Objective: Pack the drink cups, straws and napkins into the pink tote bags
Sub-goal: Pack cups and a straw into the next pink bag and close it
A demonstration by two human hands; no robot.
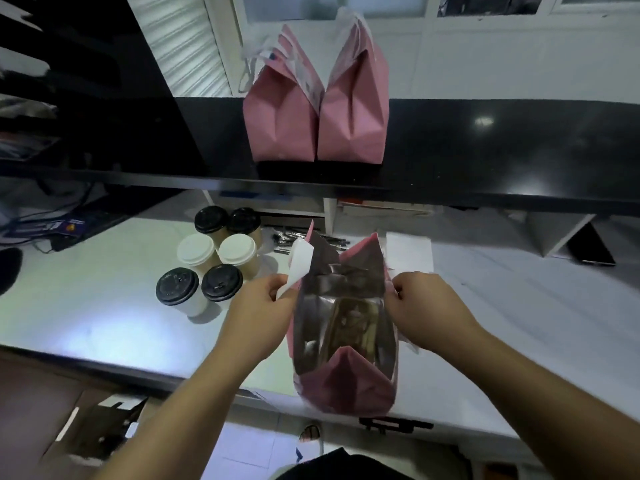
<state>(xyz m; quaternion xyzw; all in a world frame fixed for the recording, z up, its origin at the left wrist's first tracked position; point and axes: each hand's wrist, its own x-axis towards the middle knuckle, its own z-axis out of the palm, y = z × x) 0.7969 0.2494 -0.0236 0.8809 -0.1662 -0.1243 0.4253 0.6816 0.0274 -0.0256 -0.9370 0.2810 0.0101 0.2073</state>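
A pink tote bag (346,386) with a shiny foil lining stands open at the front edge of the white counter (104,306). My left hand (258,313) grips its left rim and white handle. My right hand (424,306) grips its right rim. Left of the bag stand several lidded drink cups (211,258), some with black lids, two with white. Wrapped straws (287,242) lie behind the bag. A white napkin stack (408,249) lies at the bag's right rear. Two more pink tote bags (315,109) stand on the black upper ledge.
The black upper ledge (485,150) runs across above the counter. A keyboard and cables (69,230) sit at far left. A dark tablet (592,249) leans at the right. Cardboard boxes (86,427) lie on the floor below.
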